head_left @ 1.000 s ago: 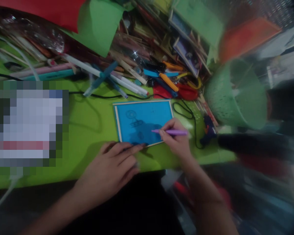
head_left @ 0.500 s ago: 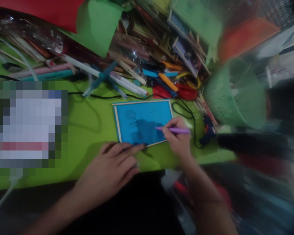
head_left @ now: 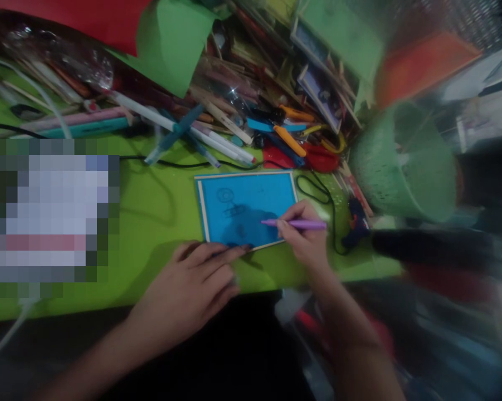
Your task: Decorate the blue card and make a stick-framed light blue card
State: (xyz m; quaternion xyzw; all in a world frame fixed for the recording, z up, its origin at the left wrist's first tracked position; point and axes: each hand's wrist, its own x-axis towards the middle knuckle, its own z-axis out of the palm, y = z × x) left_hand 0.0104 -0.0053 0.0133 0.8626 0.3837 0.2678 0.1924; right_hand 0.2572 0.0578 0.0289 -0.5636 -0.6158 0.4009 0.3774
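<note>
A blue panel (head_left: 217, 223) edged with thin pale wooden strips lies on the green tabletop. Dark drawn marks, a circle (head_left: 224, 195) among them, show on its upper left. My right hand (head_left: 305, 231) pinches a purple pen (head_left: 305, 224) over the panel's right part, tip pointing left. Whether the tip touches the surface I cannot tell. Along the lower edge rests my left hand (head_left: 200, 278), palm down, fingers stretched out onto the panel's border. Shadows of the hands darken the panel's middle.
White-barrelled markers (head_left: 221, 146), orange-handled cutters (head_left: 290, 140) and wooden sticks crowd the back. A green basket (head_left: 401, 167) stands at right, near a dark blue glue gun (head_left: 355, 223). A black cord (head_left: 175, 163) crosses behind the panel. At left is a blurred-out object (head_left: 58, 206).
The purple pen's tip has shifted slightly left and down over the panel. My left hand keeps its place at the lower edge. The whole view has drifted a little.
</note>
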